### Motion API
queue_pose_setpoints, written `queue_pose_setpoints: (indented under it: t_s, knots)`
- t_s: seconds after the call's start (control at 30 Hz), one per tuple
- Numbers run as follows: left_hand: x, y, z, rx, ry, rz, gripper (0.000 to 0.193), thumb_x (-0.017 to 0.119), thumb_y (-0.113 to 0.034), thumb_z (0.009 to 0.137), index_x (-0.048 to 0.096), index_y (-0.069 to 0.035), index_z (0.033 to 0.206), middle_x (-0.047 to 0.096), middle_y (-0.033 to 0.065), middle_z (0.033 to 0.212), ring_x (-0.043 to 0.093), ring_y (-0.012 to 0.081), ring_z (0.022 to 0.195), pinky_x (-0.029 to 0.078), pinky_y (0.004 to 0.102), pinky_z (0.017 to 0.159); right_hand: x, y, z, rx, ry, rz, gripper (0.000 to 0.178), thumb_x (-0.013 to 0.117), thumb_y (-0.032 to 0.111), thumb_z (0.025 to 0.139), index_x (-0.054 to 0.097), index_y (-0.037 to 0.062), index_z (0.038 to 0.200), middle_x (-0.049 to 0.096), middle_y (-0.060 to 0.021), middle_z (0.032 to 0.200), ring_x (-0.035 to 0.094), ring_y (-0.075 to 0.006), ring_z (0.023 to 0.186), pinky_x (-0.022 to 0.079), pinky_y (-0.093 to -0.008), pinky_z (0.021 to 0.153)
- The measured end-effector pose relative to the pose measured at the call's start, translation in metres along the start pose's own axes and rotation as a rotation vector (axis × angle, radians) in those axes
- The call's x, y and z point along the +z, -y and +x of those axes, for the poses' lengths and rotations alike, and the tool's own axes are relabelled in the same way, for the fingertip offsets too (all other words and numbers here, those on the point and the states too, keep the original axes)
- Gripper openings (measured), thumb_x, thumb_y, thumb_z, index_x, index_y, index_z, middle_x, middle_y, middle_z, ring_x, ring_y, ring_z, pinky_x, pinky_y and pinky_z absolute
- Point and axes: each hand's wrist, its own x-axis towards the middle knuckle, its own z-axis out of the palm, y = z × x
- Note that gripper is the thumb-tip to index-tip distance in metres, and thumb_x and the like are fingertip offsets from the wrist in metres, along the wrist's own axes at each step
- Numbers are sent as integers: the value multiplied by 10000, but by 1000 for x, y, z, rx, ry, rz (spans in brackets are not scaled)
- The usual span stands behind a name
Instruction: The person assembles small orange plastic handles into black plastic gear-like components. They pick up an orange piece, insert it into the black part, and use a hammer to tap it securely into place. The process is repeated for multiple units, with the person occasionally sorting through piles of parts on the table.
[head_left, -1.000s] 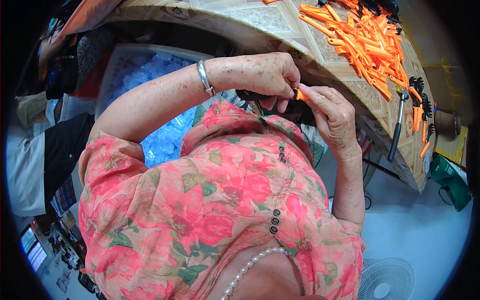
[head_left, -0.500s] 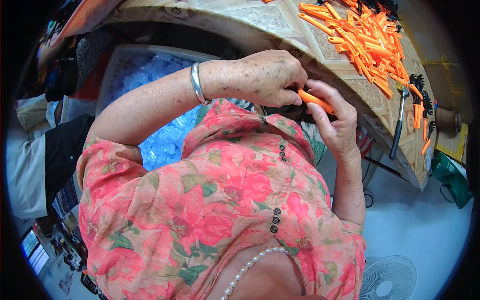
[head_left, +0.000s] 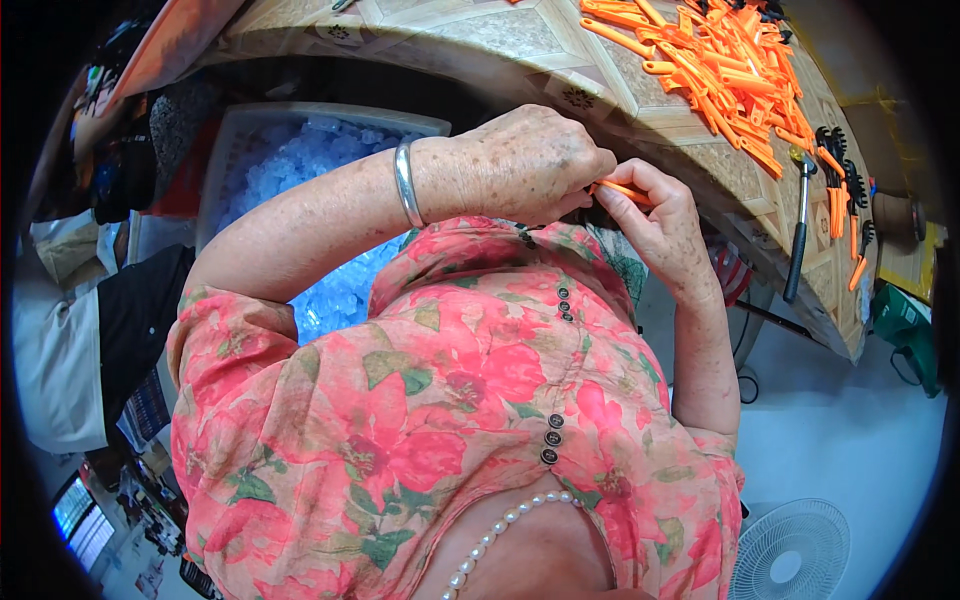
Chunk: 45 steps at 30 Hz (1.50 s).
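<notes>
Above my lap, just off the table edge, both hands meet at a slim orange plastic handle (head_left: 628, 193). My right hand (head_left: 662, 232) pinches it between thumb and fingers. Knuckles up, my left hand (head_left: 530, 165) is closed at the handle's left end; its fingertips and whatever they grip there are mostly hidden. On the table beyond my right hand lies a heap of similar orange handles (head_left: 715, 75). Several black toothed heads with orange handles (head_left: 838, 185) lie to the right of that heap. Beside them, a hammer (head_left: 798, 235) with a black grip lies along the table edge.
A pale crate (head_left: 232, 125) full of clear bluish plastic pieces (head_left: 330, 160) stands under my left forearm. The patterned table (head_left: 500, 45) curves across the far side and right. A green box-like item (head_left: 905, 335) is beyond its right end; a fan (head_left: 790, 555) stands lower right.
The orange handle has turned and now shows thinner, more hidden between my fingers. My left hand has dipped slightly, and my right fingers have closed in nearer to it.
</notes>
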Motion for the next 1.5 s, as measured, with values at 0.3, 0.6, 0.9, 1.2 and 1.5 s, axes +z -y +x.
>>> queue_pose_setpoints:
  t_s: [0.3, 0.6, 0.9, 1.2, 1.5]
  knots:
    - [-1, -3, 1, 19, -28, -65, 162, 690, -142, 750, 568, -42, 791, 579, 158, 632, 593, 367, 637, 459, 447, 559, -1, 3, -6, -386, -148, -462, 114, 648, 143, 826, 607, 37, 840, 610, -112, 767, 617, -285, 716, 480, -370, 629]
    - [4, 14, 8, -72, -98, -253, 134, 671, -126, 822, 609, -24, 881, 637, 97, 650, 628, 226, 565, 486, 308, 533, -29, 13, 1, -499, -375, -714, 212, 645, 227, 842, 642, 77, 992, 650, -89, 951, 617, -269, 916, 481, -392, 813]
    - [22, 28, 5, -728, -281, -1139, 186, 603, -168, 912, 617, 12, 955, 677, 80, 745, 589, 62, 567, 490, 199, 528, -142, -67, -57, 243, -780, -1163, 376, 590, 205, 869, 562, 44, 1208, 566, -179, 1099, 537, -322, 1052, 414, -425, 908]
    - [14, 19, 14, -833, -347, -1449, 187, 576, -163, 920, 615, 17, 950, 685, 121, 813, 610, 99, 608, 533, 241, 588, -154, -77, -64, 108, -883, -934, 339, 459, 119, 940, 543, 0, 1246, 590, -211, 1098, 571, -343, 1047, 452, -404, 889]
    - [11, 17, 23, -892, -392, -1430, 204, 577, -167, 917, 625, 27, 962, 680, 117, 806, 616, 111, 618, 540, 244, 586, -31, 16, 12, -308, -410, -277, 240, 528, 127, 930, 613, -3, 1112, 649, -171, 961, 635, -248, 883, 475, -335, 791]
